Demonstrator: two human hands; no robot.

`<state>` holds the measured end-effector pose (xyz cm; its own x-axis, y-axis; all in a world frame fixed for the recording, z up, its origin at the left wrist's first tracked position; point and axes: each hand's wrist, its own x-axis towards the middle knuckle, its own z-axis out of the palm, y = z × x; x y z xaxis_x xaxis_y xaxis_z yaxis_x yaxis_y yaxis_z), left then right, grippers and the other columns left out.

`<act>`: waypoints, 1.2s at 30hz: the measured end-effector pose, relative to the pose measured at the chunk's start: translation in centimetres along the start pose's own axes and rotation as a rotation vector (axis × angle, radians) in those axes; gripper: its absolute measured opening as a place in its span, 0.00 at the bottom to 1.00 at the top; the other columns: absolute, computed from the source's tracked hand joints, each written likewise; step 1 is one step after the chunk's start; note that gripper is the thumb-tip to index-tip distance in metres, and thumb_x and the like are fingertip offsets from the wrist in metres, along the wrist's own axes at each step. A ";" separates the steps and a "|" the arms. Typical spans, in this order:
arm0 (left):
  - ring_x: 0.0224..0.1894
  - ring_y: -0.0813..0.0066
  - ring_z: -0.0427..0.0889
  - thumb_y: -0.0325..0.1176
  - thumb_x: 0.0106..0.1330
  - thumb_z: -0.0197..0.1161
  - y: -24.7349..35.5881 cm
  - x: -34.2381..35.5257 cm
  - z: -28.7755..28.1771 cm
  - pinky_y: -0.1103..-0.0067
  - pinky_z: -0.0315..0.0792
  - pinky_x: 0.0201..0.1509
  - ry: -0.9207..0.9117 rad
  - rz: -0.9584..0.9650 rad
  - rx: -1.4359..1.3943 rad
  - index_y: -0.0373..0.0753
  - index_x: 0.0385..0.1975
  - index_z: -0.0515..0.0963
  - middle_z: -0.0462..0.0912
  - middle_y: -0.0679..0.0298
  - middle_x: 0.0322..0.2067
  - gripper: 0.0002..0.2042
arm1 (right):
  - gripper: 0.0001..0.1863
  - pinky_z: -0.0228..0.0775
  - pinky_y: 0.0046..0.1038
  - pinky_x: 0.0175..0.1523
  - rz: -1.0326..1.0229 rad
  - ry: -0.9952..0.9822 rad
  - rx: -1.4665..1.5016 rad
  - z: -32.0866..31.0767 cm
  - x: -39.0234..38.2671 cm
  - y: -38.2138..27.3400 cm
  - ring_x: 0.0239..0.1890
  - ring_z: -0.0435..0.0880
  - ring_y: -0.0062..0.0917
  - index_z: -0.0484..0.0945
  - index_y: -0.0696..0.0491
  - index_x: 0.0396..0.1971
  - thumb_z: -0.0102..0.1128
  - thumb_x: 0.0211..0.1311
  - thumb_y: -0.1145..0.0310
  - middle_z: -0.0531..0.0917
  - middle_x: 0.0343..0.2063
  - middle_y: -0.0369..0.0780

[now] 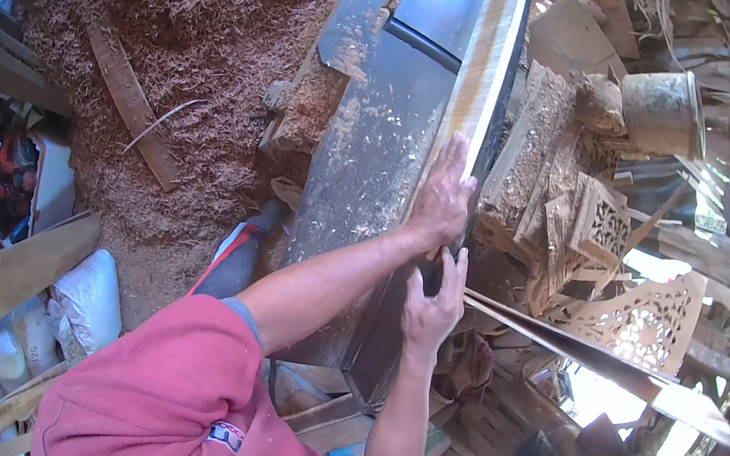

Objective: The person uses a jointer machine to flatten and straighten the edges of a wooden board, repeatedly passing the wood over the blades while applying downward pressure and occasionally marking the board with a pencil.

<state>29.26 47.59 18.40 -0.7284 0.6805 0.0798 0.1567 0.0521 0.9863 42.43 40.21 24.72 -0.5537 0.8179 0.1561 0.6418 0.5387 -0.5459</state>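
Note:
A long, narrow wooden board [483, 65], blurred along its length, lies on the dark metal bed [361, 161] of a planing machine. My left hand [443, 197] presses on the board's near part, with fingers stretched forward and the thumb apart on its right side. Just behind it, my right hand [435, 306] is raised by the near end of the board, fingers extended and thumb apart. Its fingertips come close to my left wrist; I cannot tell whether they touch the board. Pale wood chips are scattered over the machine bed.
A deep heap of reddish shavings [200, 1] covers the ground at left, with a loose plank [131, 105] on it. Shavings-covered timber, a dusty bucket [665, 111] and a carved openwork panel [642, 320] stand at right. White sacks [90, 294] lie at lower left.

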 end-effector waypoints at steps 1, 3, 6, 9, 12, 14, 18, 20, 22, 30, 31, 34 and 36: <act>0.78 0.51 0.48 0.33 0.74 0.52 -0.1 0.2 0.0 0.69 0.43 0.81 -0.001 -0.005 -0.009 0.29 0.74 0.48 0.49 0.44 0.75 0.33 | 0.27 0.70 0.45 0.65 -0.047 0.070 -0.011 0.7 0.6 -0.4 0.63 0.72 0.57 0.77 0.54 0.58 0.69 0.56 0.72 0.71 0.63 0.61; 0.78 0.51 0.48 0.33 0.74 0.52 0.0 0.1 0.1 0.69 0.43 0.81 -0.007 -0.010 -0.020 0.29 0.74 0.49 0.50 0.44 0.75 0.33 | 0.24 0.71 0.46 0.64 -0.017 0.087 -0.091 1.4 1.3 -0.1 0.62 0.73 0.57 0.78 0.54 0.56 0.68 0.57 0.73 0.72 0.62 0.60; 0.78 0.51 0.48 0.33 0.74 0.52 0.0 0.3 0.1 0.69 0.43 0.81 -0.007 -0.009 -0.011 0.29 0.74 0.49 0.50 0.45 0.75 0.33 | 0.22 0.72 0.49 0.63 -0.045 0.102 -0.156 1.8 1.6 -0.2 0.61 0.75 0.58 0.79 0.54 0.53 0.66 0.56 0.76 0.74 0.60 0.59; 0.78 0.51 0.48 0.33 0.74 0.52 -0.3 0.5 0.1 0.69 0.43 0.81 -0.012 -0.023 -0.029 0.30 0.75 0.49 0.50 0.45 0.75 0.33 | 0.21 0.72 0.49 0.63 -0.088 0.092 -0.158 2.1 1.9 0.4 0.60 0.75 0.59 0.80 0.55 0.52 0.65 0.56 0.77 0.74 0.60 0.60; 0.78 0.52 0.48 0.33 0.74 0.52 -0.2 0.8 0.1 0.69 0.43 0.81 -0.011 -0.025 -0.040 0.31 0.75 0.49 0.50 0.45 0.75 0.33 | 0.20 0.72 0.49 0.63 -0.118 0.087 -0.156 2.1 2.3 0.7 0.60 0.75 0.59 0.79 0.55 0.50 0.64 0.56 0.78 0.74 0.60 0.61; 0.78 0.52 0.48 0.33 0.74 0.52 -0.4 1.4 0.2 0.69 0.43 0.81 -0.003 -0.013 -0.043 0.31 0.75 0.49 0.50 0.45 0.75 0.32 | 0.18 0.72 0.49 0.62 -0.122 0.083 -0.151 2.1 2.9 0.6 0.59 0.75 0.60 0.79 0.56 0.48 0.64 0.56 0.78 0.74 0.59 0.61; 0.78 0.52 0.49 0.34 0.74 0.51 -0.3 2.6 0.2 0.69 0.43 0.81 -0.006 -0.021 -0.040 0.30 0.74 0.50 0.50 0.44 0.75 0.32 | 0.13 0.76 0.43 0.56 -0.145 0.105 -0.184 2.3 4.2 0.5 0.57 0.80 0.52 0.80 0.58 0.45 0.63 0.60 0.76 0.76 0.58 0.59; 0.78 0.52 0.49 0.34 0.74 0.52 -0.3 3.0 0.2 0.70 0.43 0.81 -0.003 -0.026 -0.071 0.30 0.74 0.50 0.51 0.44 0.75 0.32 | 0.12 0.76 0.43 0.56 -0.153 0.106 -0.165 2.3 4.7 0.5 0.57 0.80 0.52 0.80 0.57 0.45 0.63 0.60 0.76 0.76 0.58 0.60; 0.78 0.52 0.49 0.34 0.74 0.51 -0.2 3.5 0.2 0.70 0.43 0.81 -0.008 -0.028 -0.056 0.30 0.74 0.50 0.51 0.44 0.75 0.32 | 0.12 0.76 0.43 0.56 -0.158 0.107 -0.161 2.3 5.3 0.5 0.58 0.79 0.52 0.80 0.57 0.45 0.64 0.60 0.75 0.76 0.58 0.60; 0.78 0.52 0.50 0.34 0.73 0.51 -0.5 6.1 0.7 0.70 0.44 0.81 0.009 -0.020 -0.062 0.30 0.74 0.51 0.52 0.43 0.74 0.32 | 0.13 0.77 0.47 0.55 -0.178 0.090 -0.116 2.9 7.8 1.0 0.58 0.77 0.57 0.78 0.55 0.43 0.65 0.58 0.76 0.74 0.59 0.62; 0.78 0.52 0.49 0.34 0.73 0.51 -0.5 6.4 0.7 0.70 0.43 0.81 0.010 -0.022 -0.071 0.30 0.74 0.51 0.52 0.43 0.74 0.32 | 0.13 0.77 0.46 0.55 -0.173 0.086 -0.113 2.9 8.2 0.9 0.59 0.77 0.57 0.78 0.55 0.43 0.65 0.58 0.76 0.74 0.59 0.62; 0.78 0.52 0.49 0.34 0.73 0.51 -0.6 7.6 0.9 0.69 0.43 0.81 0.015 -0.019 -0.073 0.29 0.74 0.52 0.52 0.43 0.74 0.32 | 0.12 0.76 0.46 0.55 -0.180 0.082 -0.097 3.2 9.3 1.0 0.59 0.76 0.57 0.79 0.56 0.43 0.65 0.58 0.76 0.75 0.58 0.63; 0.78 0.52 0.50 0.34 0.73 0.51 -0.7 8.4 0.9 0.69 0.43 0.81 0.018 -0.014 -0.067 0.29 0.73 0.52 0.52 0.43 0.74 0.32 | 0.12 0.75 0.44 0.58 -0.184 0.088 -0.082 3.4 10.1 1.2 0.61 0.76 0.55 0.79 0.57 0.43 0.65 0.59 0.76 0.76 0.57 0.63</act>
<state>23.67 53.94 18.22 -0.7422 0.6667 0.0681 0.1019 0.0118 0.9947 35.80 48.39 22.85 -0.6195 0.7168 0.3201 0.5769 0.6922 -0.4335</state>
